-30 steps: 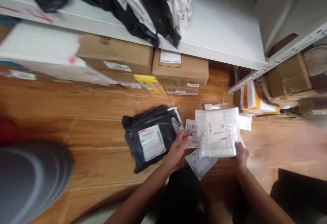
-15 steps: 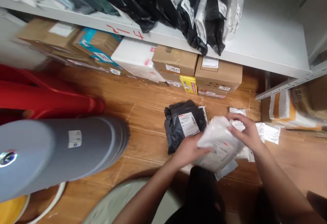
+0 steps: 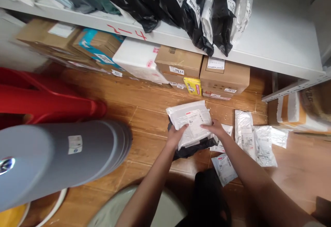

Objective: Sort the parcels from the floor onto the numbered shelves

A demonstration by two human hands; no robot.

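Observation:
A white plastic mailer bag (image 3: pixel 194 118) with a printed label lies over a black mailer bag (image 3: pixel 190 150) on the wooden floor. My left hand (image 3: pixel 175 135) grips its left edge, thumb on top and the other fingers hidden beneath. On the opposite edge, my right hand (image 3: pixel 213 128) holds it the same way. Whether the white bag rests fully on the black one cannot be made out. To the right lie several more white mailers, among them a long one (image 3: pixel 244 134) and a wider one (image 3: pixel 264 146). A small greyish mailer (image 3: pixel 224 168) is nearer my knee.
A grey metal shelf (image 3: pixel 281 52) holding black and white parcels (image 3: pixel 196 16) overhangs a row of cardboard boxes (image 3: pixel 224 77). At left stand a blue-grey bin (image 3: pixel 98 154) and a red plastic object (image 3: pixel 51 97). A pale round surface (image 3: pixel 124 203) is near my left forearm.
Both hands have carried the white mailer left, from above the loose white mailers to over the black bag. It now lies flatter, label up, and the mailers at right are uncovered.

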